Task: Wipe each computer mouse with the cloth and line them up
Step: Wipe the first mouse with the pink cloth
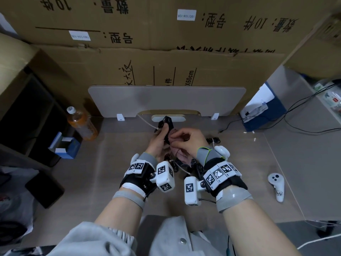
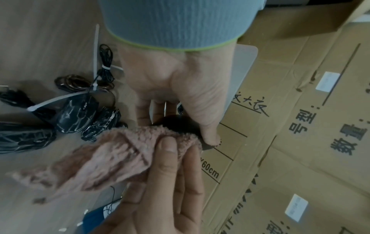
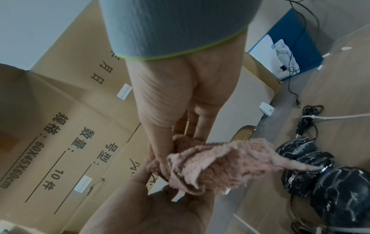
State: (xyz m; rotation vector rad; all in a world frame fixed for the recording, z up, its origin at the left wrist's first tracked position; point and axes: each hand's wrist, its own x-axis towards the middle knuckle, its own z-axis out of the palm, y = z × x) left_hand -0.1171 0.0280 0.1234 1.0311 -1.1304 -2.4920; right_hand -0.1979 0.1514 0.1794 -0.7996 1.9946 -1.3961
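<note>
My left hand [image 1: 163, 130] grips a black mouse [image 1: 167, 124] and holds it upright above the desk. My right hand [image 1: 177, 139] pinches a fluffy pink cloth [image 1: 178, 150] and presses it against the mouse's right side. In the left wrist view the left hand [image 2: 176, 129] shows its thumb along the mouse [image 2: 177, 123], with the cloth [image 2: 112, 159] covering its near end. In the right wrist view the right hand [image 3: 176, 150] bunches the cloth [image 3: 220, 163], which hides the held mouse. Several other black marbled mice [image 2: 74, 117] [image 3: 340, 197] lie on the desk [image 1: 230, 154] below, with bundled cables.
An orange drink bottle [image 1: 81, 124] and a small blue box [image 1: 66, 146] stand at the left. A white controller [image 1: 276, 185] lies at the right, and a blue box [image 1: 263, 115] with cables sits at the back right. A grey divider panel [image 1: 166, 100] and cardboard boxes [image 1: 166, 67] close the back.
</note>
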